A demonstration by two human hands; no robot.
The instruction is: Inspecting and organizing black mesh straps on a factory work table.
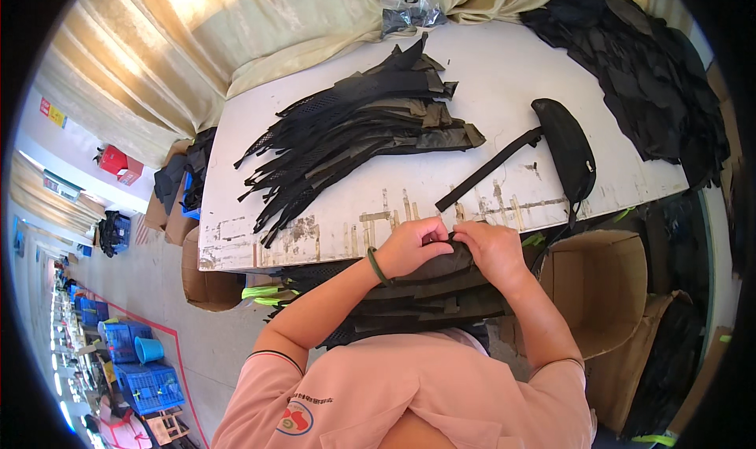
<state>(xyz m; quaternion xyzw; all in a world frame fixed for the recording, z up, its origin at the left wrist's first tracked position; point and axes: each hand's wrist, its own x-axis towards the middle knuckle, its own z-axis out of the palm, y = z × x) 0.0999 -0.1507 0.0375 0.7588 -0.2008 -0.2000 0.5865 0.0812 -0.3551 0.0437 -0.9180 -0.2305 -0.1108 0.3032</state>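
Note:
My left hand (416,248) and my right hand (490,251) meet at the table's front edge. Both are closed in a pinch on the edge of a dark fabric piece (447,266), which hangs toward my lap. The pinched spot itself is mostly covered by my fingers. More black fabric strips (386,306) lie across my lap under my forearms. Beyond my hands, a black waist bag (564,146) rests on the table with its strap (488,169) stretched toward me. Left of it lies a fanned stack of black mesh and fabric pieces (354,126).
The white table (488,63) has worn, taped marks along its front edge. A large black fabric pile (638,71) covers its far right corner. An open cardboard box (598,284) stands right of my lap. Blue crates (150,386) stand on the floor at left.

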